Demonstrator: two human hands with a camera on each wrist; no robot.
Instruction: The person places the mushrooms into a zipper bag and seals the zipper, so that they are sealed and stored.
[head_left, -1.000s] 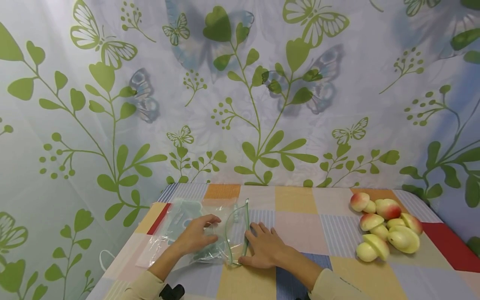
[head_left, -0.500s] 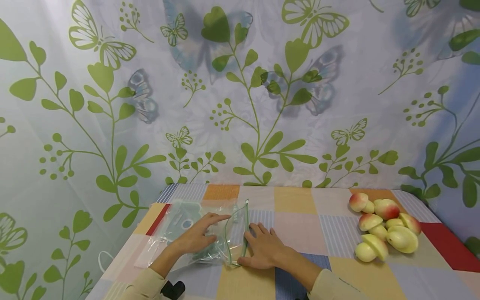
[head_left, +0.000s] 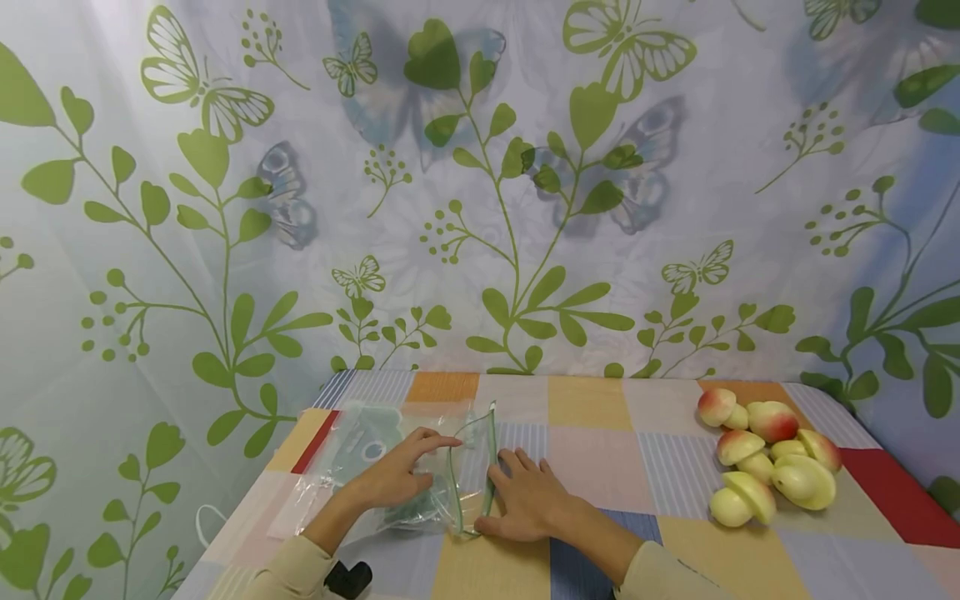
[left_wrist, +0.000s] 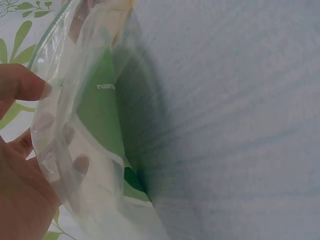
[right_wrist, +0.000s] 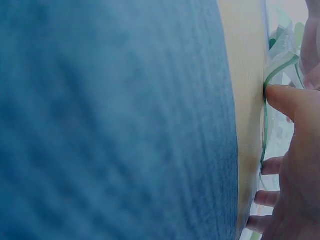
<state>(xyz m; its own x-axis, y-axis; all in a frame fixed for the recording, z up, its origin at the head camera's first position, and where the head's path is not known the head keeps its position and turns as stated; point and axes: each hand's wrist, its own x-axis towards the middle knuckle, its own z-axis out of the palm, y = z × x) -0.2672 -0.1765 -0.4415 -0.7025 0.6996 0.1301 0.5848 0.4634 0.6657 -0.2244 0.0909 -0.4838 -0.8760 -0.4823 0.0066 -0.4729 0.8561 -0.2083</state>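
A clear zip bag (head_left: 322,487) with green-edged lips lies on the table, its mouth gaping to the right. My left hand (head_left: 393,471) is over the bag, index finger reaching right to the raised upper lip, thumb below and apart. In the left wrist view, clear film and a green printed patch (left_wrist: 100,115) stand beside that hand; some fingertips show blurrily through the film. My right hand (head_left: 528,496) rests on the table with fingers spread, its thumb touching the green strip (right_wrist: 266,110) of the lower lip. Neither hand visibly pinches the bag.
Several red-and-yellow mushroom-shaped pieces (head_left: 772,458) lie clustered at the table's right. A patchwork cloth (head_left: 592,450) covers the table. Behind it hangs a curtain (head_left: 480,292) printed with leaves and butterflies. A thin white loop (head_left: 201,527) shows at the table's left edge.
My left index finger has straightened and moved right, onto the bag's upper lip. The right hand stays in place on the lower lip. The mushroom pieces have not moved.
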